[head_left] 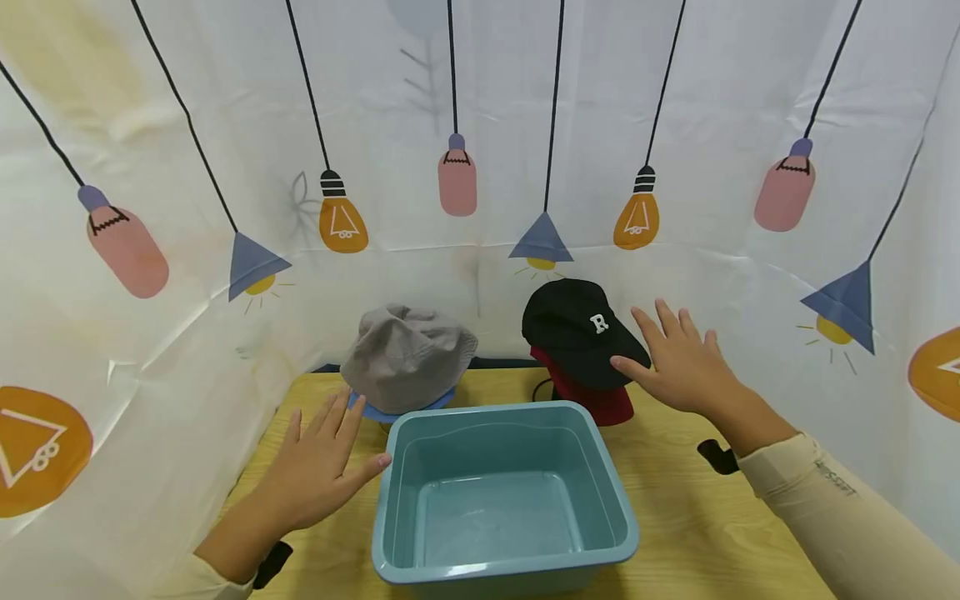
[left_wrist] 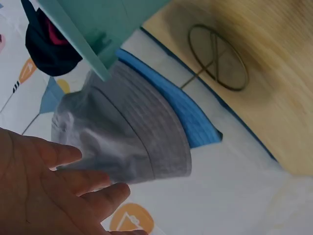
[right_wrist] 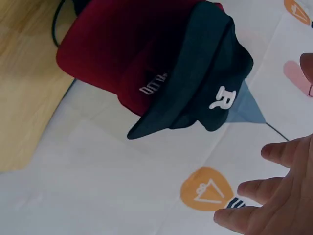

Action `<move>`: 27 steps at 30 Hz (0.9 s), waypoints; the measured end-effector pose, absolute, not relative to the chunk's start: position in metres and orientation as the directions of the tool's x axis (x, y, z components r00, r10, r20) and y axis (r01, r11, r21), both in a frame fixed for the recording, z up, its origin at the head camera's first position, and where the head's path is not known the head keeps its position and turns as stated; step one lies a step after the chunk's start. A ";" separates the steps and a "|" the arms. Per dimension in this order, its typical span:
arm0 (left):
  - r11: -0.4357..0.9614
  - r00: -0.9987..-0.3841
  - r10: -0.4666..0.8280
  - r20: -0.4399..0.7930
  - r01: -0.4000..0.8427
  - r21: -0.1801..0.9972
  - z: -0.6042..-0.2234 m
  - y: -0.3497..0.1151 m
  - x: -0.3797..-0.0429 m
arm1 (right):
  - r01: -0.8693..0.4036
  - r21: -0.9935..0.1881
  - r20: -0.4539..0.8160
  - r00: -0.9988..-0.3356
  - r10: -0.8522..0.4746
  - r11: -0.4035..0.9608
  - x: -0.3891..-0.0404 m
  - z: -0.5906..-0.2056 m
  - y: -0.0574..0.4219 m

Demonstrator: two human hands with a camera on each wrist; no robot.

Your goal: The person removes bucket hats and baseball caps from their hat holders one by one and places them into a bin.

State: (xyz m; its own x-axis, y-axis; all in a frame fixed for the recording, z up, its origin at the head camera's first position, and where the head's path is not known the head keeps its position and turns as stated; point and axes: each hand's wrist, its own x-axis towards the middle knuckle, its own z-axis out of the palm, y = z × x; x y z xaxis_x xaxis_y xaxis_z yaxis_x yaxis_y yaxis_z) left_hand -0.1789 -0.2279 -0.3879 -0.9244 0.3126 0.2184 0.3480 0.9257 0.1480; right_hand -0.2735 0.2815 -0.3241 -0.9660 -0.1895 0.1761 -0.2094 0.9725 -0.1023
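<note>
My left hand [head_left: 318, 467] hovers with spread fingers at the left side of a teal plastic basin [head_left: 495, 517], holding nothing. Just beyond it a grey bucket hat [head_left: 408, 358] sits over a blue hat [left_wrist: 183, 110] on a wire stand [left_wrist: 215, 58]. On the right, my right hand [head_left: 686, 367] is raised with fingers apart, its thumb overlapping the brim of a black cap [head_left: 573, 329] in the head view. The black cap, marked with a white R, rests on top of a red cap [head_left: 600, 404]. The right wrist view shows white lettering on the red cap.
A light wooden table [head_left: 697, 508] carries the basin and the hat stands. A white curtain [head_left: 480, 292] printed with hanging lamps surrounds the table at the back and sides. The basin stands at the front middle, between both arms.
</note>
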 end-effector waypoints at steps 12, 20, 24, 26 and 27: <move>0.897 -0.914 0.357 0.192 0.393 0.203 -0.408 -0.206 -0.172 | -0.200 -0.118 0.182 -0.967 -0.176 0.973 -0.301 -0.320 0.274; 0.864 -0.907 0.392 0.152 0.420 0.279 -0.417 -0.189 -0.164 | -0.201 -0.108 0.199 -0.964 -0.177 0.974 -0.316 -0.321 0.267; 0.850 -0.913 0.392 0.116 0.407 0.335 -0.421 -0.179 -0.162 | -0.192 -0.119 0.190 -0.968 -0.167 0.974 -0.325 -0.322 0.261; 0.849 -0.916 0.387 0.107 0.399 0.345 -0.423 -0.175 -0.162 | -0.186 -0.129 0.182 -0.970 -0.161 0.974 -0.330 -0.323 0.258; 0.850 -0.917 0.384 0.104 0.396 0.349 -0.425 -0.174 -0.162 | -0.184 -0.137 0.178 -0.971 -0.159 0.973 -0.333 -0.324 0.257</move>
State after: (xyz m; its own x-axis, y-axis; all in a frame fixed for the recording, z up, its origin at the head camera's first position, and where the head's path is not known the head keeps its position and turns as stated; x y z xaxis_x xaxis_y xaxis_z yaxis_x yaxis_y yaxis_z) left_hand -0.1617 -0.1736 -0.4246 -0.9173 0.3842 0.1045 0.3956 0.8496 0.3489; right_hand -0.3325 0.2572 -0.3239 -0.9712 -0.1585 0.1779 -0.1840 0.9733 -0.1373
